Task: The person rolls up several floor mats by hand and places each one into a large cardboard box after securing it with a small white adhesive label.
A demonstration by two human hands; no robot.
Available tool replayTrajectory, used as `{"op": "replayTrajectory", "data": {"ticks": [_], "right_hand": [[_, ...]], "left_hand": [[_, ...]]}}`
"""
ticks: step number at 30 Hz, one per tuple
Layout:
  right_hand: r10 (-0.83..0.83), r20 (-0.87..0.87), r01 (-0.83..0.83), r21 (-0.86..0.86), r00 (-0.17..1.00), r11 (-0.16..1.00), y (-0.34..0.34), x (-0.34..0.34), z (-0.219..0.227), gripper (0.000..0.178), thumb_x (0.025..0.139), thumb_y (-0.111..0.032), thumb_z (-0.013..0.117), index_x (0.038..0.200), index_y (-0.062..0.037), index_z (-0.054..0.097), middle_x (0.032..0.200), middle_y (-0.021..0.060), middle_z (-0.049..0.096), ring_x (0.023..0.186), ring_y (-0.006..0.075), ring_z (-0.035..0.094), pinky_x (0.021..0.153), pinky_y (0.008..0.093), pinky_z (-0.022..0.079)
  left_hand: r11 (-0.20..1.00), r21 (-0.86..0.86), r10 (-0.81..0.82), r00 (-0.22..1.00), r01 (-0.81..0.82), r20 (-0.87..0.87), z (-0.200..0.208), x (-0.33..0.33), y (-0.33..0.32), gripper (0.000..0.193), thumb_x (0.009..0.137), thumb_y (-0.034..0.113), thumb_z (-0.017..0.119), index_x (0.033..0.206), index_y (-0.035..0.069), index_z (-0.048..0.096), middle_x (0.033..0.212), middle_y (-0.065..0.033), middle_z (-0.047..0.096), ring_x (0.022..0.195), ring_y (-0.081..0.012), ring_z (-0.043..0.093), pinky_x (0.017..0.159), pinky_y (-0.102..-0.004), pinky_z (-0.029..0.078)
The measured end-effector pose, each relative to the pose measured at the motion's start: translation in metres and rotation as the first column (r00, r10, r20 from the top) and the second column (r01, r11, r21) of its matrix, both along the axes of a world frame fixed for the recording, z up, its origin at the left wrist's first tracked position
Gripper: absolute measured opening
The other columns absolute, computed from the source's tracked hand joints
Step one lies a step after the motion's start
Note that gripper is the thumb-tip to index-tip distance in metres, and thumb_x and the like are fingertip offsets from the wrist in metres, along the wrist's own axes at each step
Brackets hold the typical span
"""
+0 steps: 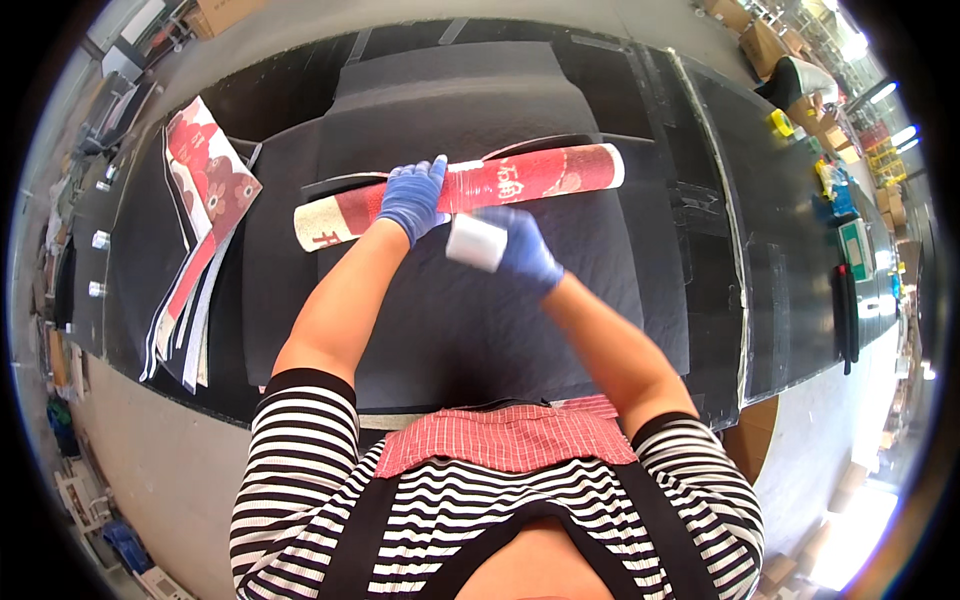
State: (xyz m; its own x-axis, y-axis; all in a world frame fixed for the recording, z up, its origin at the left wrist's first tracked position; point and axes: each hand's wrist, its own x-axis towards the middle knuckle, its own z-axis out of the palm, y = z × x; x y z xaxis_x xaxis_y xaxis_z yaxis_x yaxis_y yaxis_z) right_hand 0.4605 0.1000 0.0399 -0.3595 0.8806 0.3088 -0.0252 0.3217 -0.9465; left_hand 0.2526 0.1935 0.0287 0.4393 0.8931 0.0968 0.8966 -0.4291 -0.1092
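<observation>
A rolled-up mat (540, 176), red with white and brown patterns, lies slantwise across the black sheets on the table. My left hand (413, 198), in a blue glove, is wrapped over the roll left of its middle and presses it down. A shiny clear band of film (461, 188) circles the mat just right of those fingers. In my right hand (528, 252), also blue-gloved and blurred by motion, is a small white roll of wrapping film (477, 242), held just on the near side of the mat. Some right fingers are hidden behind it.
Black flat sheets (450, 330) cover the table's middle. Folded patterned mats or strips (210, 190) lie at the left. A seam with a pale edge (735, 260) runs along the right side; beyond it are yellow tape (782, 123) and a bent-over person (805, 85).
</observation>
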Motion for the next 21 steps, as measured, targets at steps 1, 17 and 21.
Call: {"op": "replayTrajectory", "data": {"ticks": [1, 17, 21], "right_hand": [[-0.010, 0.044, 0.013, -0.075, 0.999, 0.997, -0.028, 0.008, -0.003, 0.051, 0.077, -0.004, 0.084, 0.124, -0.0011, 0.065, 0.114, 0.0064, 0.071, 0.104, 0.0140, 0.066, 0.094, 0.0325, 0.053], [-0.162, -0.027, 0.151, -0.248, 0.986, 0.957, -0.091, 0.042, -0.023, 0.021, 0.095, -0.009, 0.064, 0.113, -0.0004, 0.070, 0.105, 0.0092, 0.074, 0.096, 0.0185, 0.071, 0.085, 0.0324, 0.057], [-0.316, 0.230, 0.343, -0.084, 0.920, 0.936, 0.023, 0.042, -0.014, 0.023, 0.091, -0.004, 0.067, 0.113, -0.0003, 0.071, 0.103, 0.0084, 0.076, 0.093, 0.0136, 0.071, 0.083, 0.0310, 0.058]], "left_hand": [[0.997, -0.078, -0.027, 1.000, 0.027, 0.001, 0.018, 0.005, -0.003, 0.083, 0.074, 0.039, 0.078, 0.143, 0.007, 0.046, 0.120, -0.0130, 0.063, 0.111, -0.0282, 0.062, 0.098, -0.0428, 0.046], [0.995, 0.057, -0.101, 0.933, 0.087, 0.345, 0.032, 0.029, -0.206, 0.068, 0.086, 0.041, 0.071, 0.137, 0.000, 0.054, 0.138, -0.0184, 0.056, 0.135, -0.0371, 0.046, 0.116, -0.0511, 0.029], [0.957, -0.291, 0.025, 0.986, 0.024, 0.166, 0.031, 0.056, -0.186, 0.117, 0.079, 0.067, 0.069, 0.156, -0.005, 0.018, 0.163, -0.0249, 0.019, 0.155, -0.0383, 0.010, 0.123, -0.0580, 0.004]]}}
